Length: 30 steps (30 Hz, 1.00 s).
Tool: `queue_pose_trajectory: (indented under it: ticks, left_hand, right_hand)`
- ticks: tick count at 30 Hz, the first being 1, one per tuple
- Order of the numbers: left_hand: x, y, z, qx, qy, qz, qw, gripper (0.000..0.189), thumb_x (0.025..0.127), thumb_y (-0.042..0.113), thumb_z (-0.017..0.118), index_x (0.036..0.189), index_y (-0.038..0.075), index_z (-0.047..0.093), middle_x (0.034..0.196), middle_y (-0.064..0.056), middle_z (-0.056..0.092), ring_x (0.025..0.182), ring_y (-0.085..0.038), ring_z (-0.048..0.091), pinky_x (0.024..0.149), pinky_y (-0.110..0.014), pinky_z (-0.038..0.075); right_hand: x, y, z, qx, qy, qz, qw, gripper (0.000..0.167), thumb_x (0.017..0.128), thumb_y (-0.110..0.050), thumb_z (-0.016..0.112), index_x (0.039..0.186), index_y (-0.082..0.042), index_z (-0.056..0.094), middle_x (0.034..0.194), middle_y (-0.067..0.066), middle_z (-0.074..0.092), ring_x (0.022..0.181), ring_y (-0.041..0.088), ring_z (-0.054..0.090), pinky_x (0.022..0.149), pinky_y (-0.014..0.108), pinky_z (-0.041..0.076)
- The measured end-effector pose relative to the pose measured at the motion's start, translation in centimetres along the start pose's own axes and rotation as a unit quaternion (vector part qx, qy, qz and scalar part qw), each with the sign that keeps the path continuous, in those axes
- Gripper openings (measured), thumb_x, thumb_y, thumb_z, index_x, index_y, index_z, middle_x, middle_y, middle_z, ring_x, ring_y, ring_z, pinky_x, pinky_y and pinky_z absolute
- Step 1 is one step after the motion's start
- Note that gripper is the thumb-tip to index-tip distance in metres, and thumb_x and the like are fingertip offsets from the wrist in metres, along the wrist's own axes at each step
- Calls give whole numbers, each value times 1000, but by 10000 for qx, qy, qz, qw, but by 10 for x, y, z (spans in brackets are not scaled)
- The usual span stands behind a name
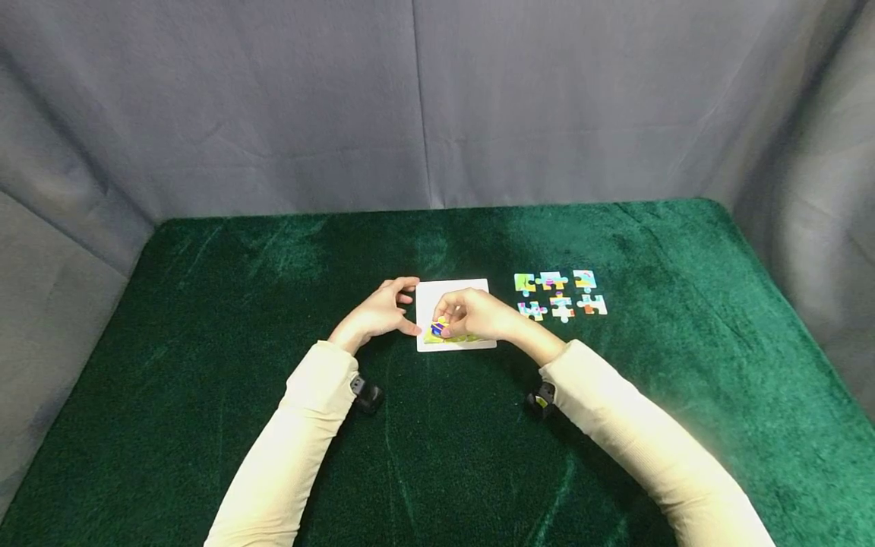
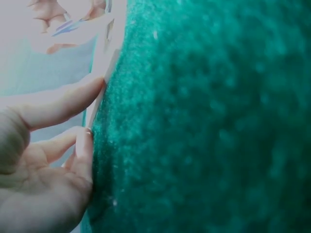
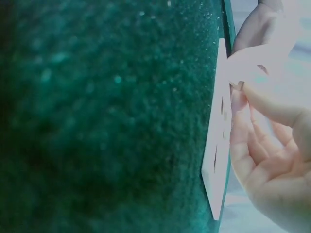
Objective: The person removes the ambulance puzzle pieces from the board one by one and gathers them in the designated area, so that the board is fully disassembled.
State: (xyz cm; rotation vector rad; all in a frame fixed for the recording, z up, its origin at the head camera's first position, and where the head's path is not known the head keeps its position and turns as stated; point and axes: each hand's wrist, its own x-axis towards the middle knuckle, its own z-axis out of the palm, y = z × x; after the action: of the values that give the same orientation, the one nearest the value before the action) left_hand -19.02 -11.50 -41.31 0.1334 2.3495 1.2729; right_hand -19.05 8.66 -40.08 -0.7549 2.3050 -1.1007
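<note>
A white square puzzle tray (image 1: 456,349) lies flat on the green cloth, with a green and yellow strip of picture along its near side. Over its lower left part, my right hand (image 1: 472,313) pinches a blue and yellow puzzle piece (image 1: 439,327) between thumb and fingers. Whether the piece touches the tray cannot be made out. My left hand (image 1: 383,310) is at the tray's left edge, thumb and forefinger spread apart. In the left wrist view, its thumb (image 2: 73,99) touches the tray's edge. The right hand hides part of the tray's middle.
Several loose jigsaw pieces (image 1: 549,280) lie in two rows on the cloth to the right of the tray. Dark green plush cloth (image 1: 273,258) covers the table. Grey curtains (image 1: 307,106) hang behind and at both sides.
</note>
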Motion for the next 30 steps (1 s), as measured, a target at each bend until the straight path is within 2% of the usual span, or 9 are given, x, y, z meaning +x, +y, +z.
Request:
queue_pose_trajectory:
  ticks: [7, 13, 15, 18, 20, 22, 26, 28, 30]
  left_hand:
    - [0, 3, 3, 64, 140, -67, 9999, 80, 73, -9, 71, 144, 1, 35, 141, -20, 39, 129, -33, 44, 106, -39, 43]
    - [-1, 4, 4, -190, 323, 6, 9993, 72, 75, -11, 68, 141, -2, 39, 137, -22, 47, 125, -35, 48, 106, -41, 43]
    - [-1, 4, 4, -51, 493, 84, 9987, 67, 77, -9, 68, 139, -1, 42, 134, -22, 51, 122, -34, 52, 104, -41, 44]
    - [-2, 4, 7, 601, 805, 344, 9943, 58, 81, -3, 67, 136, -1, 47, 129, -21, 55, 116, -33, 56, 99, -41, 47]
    - [-5, 4, 8, 1250, 1020, 579, 9852, 52, 85, 3, 65, 135, 1, 50, 128, -20, 55, 114, -32, 57, 97, -42, 48]
    - [-8, 6, 9, 1898, 1169, 822, 9714, 46, 90, 9, 62, 134, 3, 51, 129, -17, 55, 116, -30, 56, 95, -43, 48]
    - [-15, 11, 10, 3059, 1312, 1208, 9352, 41, 95, 18, 55, 135, 7, 52, 133, -12, 54, 122, -28, 53, 97, -45, 47]
    - [-16, 13, 10, 3535, 1277, 1341, 9169, 42, 97, 21, 53, 136, 6, 50, 136, -12, 53, 127, -28, 50, 103, -45, 44]
    - [-17, 14, 11, 3891, 1182, 1421, 9024, 45, 98, 24, 52, 138, 5, 48, 140, -13, 50, 132, -29, 47, 108, -45, 39]
  right_hand:
    - [-9, 3, -9, 110, 380, 107, 9992, 16, 87, -8, 66, 102, -2, 68, 95, 14, 69, 82, 17, 62, 73, 25, 48]
    - [-23, 6, -23, 345, 677, 219, 9969, 19, 88, -7, 65, 105, 1, 67, 99, 16, 66, 88, 19, 63, 75, 25, 50]
    - [-29, 9, -27, 471, 758, 310, 9955, 20, 88, -6, 64, 106, 2, 66, 98, 16, 66, 86, 16, 63, 75, 25, 52]
    - [-38, 13, -33, 647, 862, 462, 9931, 21, 87, -5, 64, 107, 3, 65, 96, 15, 65, 86, 15, 64, 78, 25, 55]
    - [-44, 16, -38, 651, 924, 541, 9921, 21, 88, -4, 63, 107, 4, 64, 95, 14, 64, 86, 15, 65, 78, 26, 56]
    - [-51, 20, -42, 589, 989, 586, 9916, 21, 87, -5, 63, 107, 3, 65, 94, 14, 64, 82, 15, 64, 73, 26, 55]
    - [-63, 28, -51, 654, 1043, 605, 9905, 24, 87, -2, 63, 110, 5, 64, 95, 17, 65, 76, 10, 62, 68, 25, 54]
    - [-69, 31, -55, 752, 1038, 631, 9897, 27, 87, -2, 63, 112, 7, 62, 95, 18, 65, 77, 8, 61, 71, 24, 55]
    - [-75, 34, -59, 880, 1018, 729, 9882, 30, 88, -1, 62, 115, 10, 58, 95, 18, 65, 79, 6, 61, 74, 24, 56]
